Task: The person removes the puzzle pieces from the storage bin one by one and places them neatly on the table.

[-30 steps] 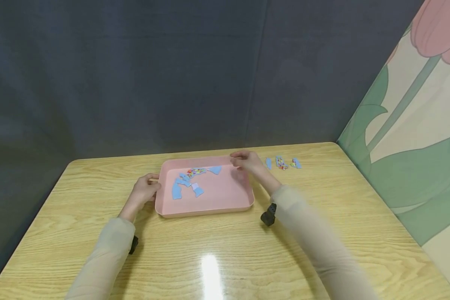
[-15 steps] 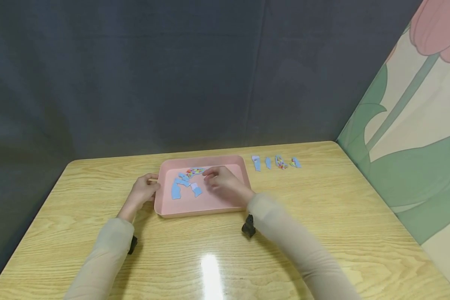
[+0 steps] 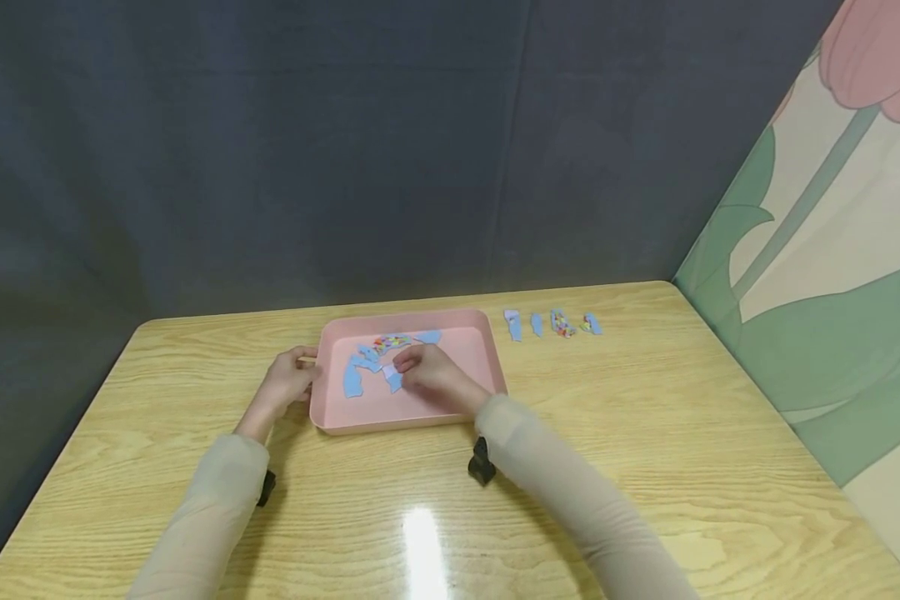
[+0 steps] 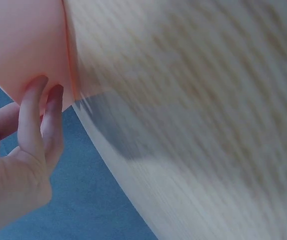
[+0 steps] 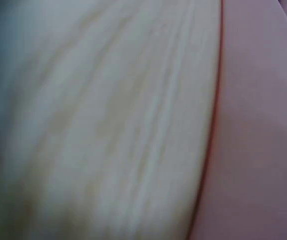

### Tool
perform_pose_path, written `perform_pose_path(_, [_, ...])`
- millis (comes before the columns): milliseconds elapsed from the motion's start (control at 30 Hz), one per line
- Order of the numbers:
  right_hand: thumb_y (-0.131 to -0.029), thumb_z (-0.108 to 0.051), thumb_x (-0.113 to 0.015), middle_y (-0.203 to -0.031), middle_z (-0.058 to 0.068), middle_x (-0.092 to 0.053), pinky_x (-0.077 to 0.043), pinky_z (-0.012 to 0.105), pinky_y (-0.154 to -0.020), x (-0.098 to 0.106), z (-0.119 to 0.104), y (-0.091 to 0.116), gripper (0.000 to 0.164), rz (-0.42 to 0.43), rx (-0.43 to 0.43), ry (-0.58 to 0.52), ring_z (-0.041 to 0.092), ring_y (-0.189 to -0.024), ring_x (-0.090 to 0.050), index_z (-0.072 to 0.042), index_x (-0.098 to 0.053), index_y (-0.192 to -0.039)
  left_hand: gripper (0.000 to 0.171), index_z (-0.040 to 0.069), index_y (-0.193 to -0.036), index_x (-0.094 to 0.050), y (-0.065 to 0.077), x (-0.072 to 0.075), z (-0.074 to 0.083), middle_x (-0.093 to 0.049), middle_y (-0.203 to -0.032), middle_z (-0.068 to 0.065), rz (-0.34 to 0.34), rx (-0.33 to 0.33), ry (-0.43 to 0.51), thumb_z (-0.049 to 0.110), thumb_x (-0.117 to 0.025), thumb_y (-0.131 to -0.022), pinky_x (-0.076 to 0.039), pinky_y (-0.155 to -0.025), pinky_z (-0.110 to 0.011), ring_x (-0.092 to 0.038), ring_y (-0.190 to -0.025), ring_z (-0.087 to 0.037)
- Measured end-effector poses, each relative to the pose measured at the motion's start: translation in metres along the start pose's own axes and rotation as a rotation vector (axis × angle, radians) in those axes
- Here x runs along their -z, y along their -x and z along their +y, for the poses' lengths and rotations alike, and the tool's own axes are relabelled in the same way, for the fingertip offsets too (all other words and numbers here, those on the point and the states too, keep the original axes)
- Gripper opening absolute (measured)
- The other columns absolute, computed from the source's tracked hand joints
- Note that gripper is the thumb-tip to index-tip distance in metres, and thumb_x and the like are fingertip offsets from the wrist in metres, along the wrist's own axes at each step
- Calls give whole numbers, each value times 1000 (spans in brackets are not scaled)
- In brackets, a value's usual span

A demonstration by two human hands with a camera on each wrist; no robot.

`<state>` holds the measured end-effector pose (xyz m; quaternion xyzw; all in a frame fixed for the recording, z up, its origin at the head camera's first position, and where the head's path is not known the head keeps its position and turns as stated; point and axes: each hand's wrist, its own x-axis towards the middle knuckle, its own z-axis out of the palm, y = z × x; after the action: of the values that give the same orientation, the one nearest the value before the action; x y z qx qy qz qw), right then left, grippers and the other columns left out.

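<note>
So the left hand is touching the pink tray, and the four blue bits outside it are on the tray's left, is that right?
Not quite: the four blue bits outside the pink tray are on its right, as the head view shows. The left hand is touching it.

I hold a shallow pink rectangular tray (image 3: 369, 411), lying flat; inside, I partly cover a jagged lilac-and-blue piece (image 3: 392, 377).

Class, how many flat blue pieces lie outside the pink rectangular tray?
4, in a row right of the tray, from left: lilac-topped piece, plain piece, mostly multicoloured piece, partly multicoloured piece.
</note>
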<state>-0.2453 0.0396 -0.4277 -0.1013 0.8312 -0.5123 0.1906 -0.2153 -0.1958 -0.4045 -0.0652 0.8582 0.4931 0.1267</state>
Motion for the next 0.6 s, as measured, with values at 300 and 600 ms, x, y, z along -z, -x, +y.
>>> perform_pose_path(300, [-79,-10,-75,-98,12,-66,-48,22,-80,-8,-2,-4,33,68,34,186,14,-87,-56,0,-66,-109,46,-8,-141,-34,1,0,4,-48,-131,-33,-4,11,4,8,-42,-98,-55,-67,-25,-63,-94,-23])
perform_pose_path(600, [-78,-6,-75,-91,3,-58,-44,25,-84,-14,-6,-4,46,34,38,334,13,-85,-47,0,-61,-122,46,-8,-140,-34,2,-1,3,-49,-130,-32,1,15,-5,8,-43,-98,-56,-65,-24,-63,-95,-25])
